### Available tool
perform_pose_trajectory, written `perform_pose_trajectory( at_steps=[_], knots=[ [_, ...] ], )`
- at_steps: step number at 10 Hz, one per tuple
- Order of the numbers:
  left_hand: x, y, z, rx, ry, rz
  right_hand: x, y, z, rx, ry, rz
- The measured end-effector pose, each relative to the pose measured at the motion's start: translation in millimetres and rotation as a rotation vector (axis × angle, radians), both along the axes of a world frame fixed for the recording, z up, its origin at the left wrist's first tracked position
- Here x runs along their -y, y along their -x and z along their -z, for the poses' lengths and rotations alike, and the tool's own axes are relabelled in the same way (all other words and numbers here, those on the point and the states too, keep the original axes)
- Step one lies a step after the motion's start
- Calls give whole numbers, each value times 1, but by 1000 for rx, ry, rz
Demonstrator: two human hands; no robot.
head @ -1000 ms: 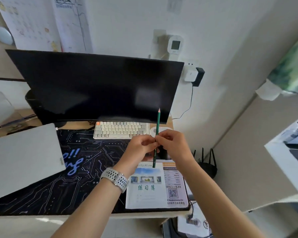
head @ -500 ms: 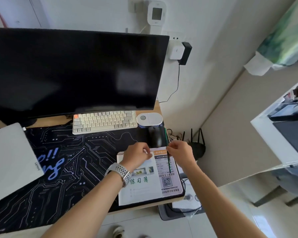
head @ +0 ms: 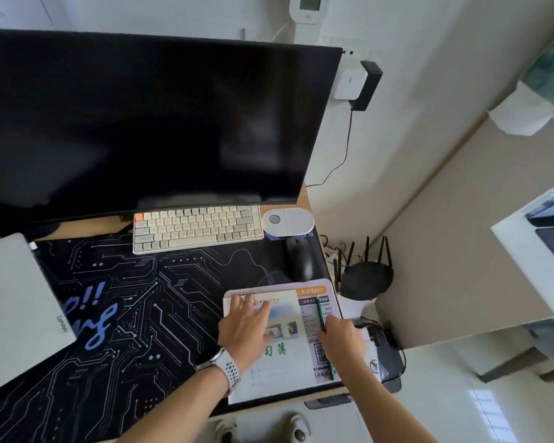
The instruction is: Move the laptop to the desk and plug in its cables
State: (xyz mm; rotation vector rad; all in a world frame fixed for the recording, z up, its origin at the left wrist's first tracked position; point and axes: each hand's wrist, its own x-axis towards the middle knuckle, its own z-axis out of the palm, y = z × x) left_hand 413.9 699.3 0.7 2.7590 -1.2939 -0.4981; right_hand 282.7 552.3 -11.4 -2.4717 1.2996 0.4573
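Lying closed at the surface's left edge, the flat silver-grey metal laptop [head: 16, 302] looks rigid, smooth and moderately heavy, best lifted by both long edges. Well apart, the left hand [head: 243, 324] presses flat on a white exercise book [head: 285, 346]; the right hand [head: 339, 337] grips a green pencil [head: 320, 314].

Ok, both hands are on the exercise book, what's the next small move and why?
Probably let go of the green pencil that the right hand holds on the exercise book; the left hand lies flat there, and the closed laptop sits untouched at left.
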Motion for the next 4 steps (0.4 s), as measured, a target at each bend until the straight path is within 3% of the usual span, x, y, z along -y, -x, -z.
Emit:
perform_pose_trajectory(
  at_steps=[3, 4],
  knots=[
    [0, -9, 7, -44, 17, -42, 12, -6, -5, -73, -64, -103],
    [-1, -24, 6, -143, 95, -154, 18, -13, -13, -18, 20, -141]
  ],
)
